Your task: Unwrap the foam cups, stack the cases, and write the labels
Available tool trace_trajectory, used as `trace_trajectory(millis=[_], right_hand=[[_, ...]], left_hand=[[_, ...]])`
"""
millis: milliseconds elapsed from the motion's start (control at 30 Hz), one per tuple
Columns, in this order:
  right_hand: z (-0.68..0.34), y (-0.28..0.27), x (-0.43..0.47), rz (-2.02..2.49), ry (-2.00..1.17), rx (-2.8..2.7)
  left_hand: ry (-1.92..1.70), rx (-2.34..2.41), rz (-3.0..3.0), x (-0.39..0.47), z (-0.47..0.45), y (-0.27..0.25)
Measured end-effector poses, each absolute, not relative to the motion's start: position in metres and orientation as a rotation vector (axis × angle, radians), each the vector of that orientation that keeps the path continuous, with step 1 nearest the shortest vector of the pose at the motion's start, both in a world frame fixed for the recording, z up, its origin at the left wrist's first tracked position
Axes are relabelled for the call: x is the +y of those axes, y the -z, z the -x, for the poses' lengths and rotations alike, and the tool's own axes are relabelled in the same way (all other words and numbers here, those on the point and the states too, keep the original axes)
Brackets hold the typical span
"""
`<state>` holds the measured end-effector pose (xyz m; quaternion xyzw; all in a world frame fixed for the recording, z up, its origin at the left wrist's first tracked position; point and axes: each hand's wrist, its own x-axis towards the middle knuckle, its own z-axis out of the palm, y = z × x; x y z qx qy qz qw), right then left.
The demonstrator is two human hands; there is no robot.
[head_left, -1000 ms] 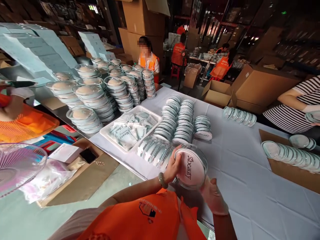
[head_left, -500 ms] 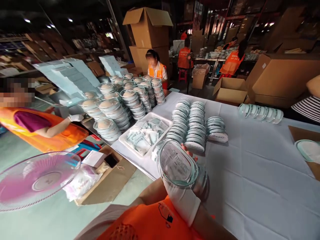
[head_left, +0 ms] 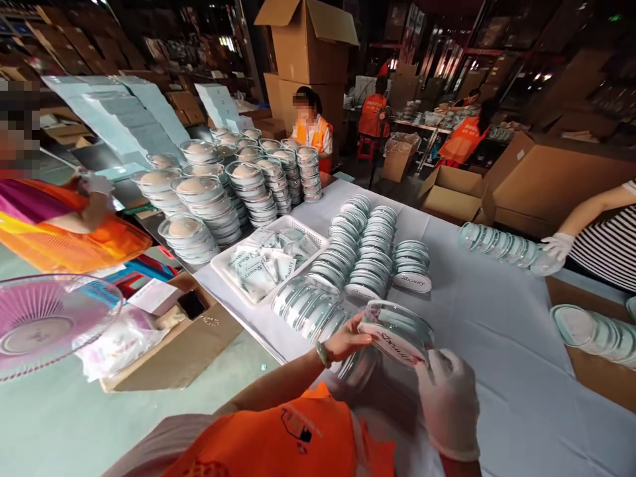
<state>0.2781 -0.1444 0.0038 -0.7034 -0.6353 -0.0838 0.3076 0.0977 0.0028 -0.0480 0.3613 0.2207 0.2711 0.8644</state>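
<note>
Between my two hands is a clear oval plastic case (head_left: 397, 333) with a teal rim and a white face printed "Sbeauty", tilted above the table. My bare left hand (head_left: 348, 339), a band on its wrist, pinches the case's left end. My right hand (head_left: 450, 397), in a white glove, grips its right end. Just left of my hands, similar cases (head_left: 305, 308) stand on edge in a row on the white-covered table (head_left: 497, 371). Beyond the held case are longer rows of them (head_left: 370, 255) and a short stack (head_left: 412, 265).
A white basket (head_left: 218, 265) of printed sachets sits at the table's left edge, beside tall stacks of round-topped cases (head_left: 199, 199). At right, a co-worker's gloved hand (head_left: 559, 246) touches another row of cases (head_left: 497, 242). An open carton (head_left: 454, 192) stands behind the table.
The case has turned from a raised, face-on view to a lower, tilted one, and both hands now show at its ends. A co-worker's gloved hand has appeared at the right row.
</note>
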Motion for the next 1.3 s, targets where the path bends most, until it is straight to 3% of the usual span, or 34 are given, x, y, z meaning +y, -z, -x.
trace_trajectory(millis=[267, 467, 633, 767, 867, 1100, 1300], right_hand=[[-0.434, 0.056, -0.021, 2.28, 0.037, -1.676], [-0.464, 0.114, 0.055, 2.226, -0.01, -1.623], [-0.388, 0.143, 0.005, 2.039, -0.034, -1.389], [-0.282, 0.143, -0.067, 1.849, -0.634, -1.308], [-0.238, 0.139, -0.094, 1.865, -0.88, -1.153], [-0.228, 0.128, -0.102, 1.975, -0.863, -0.846], [-0.241, 0.106, -0.139, 1.887, -0.841, -0.436]], left_hand=[[-0.669, 0.968, -1.076, 0.001, -0.138, 0.082], [-0.736, 1.141, -1.306, -0.003, -0.092, 0.086], [-0.632, 1.162, -1.642, 0.002, -0.054, 0.083], [-0.126, 0.803, -2.349, 0.02, -0.056, 0.098], [0.027, 0.659, -2.549, 0.025, -0.064, 0.115], [-0.017, 0.629, -2.535, 0.022, -0.061, 0.125], [-0.22, 0.583, -2.243, 0.023, -0.053, 0.098]])
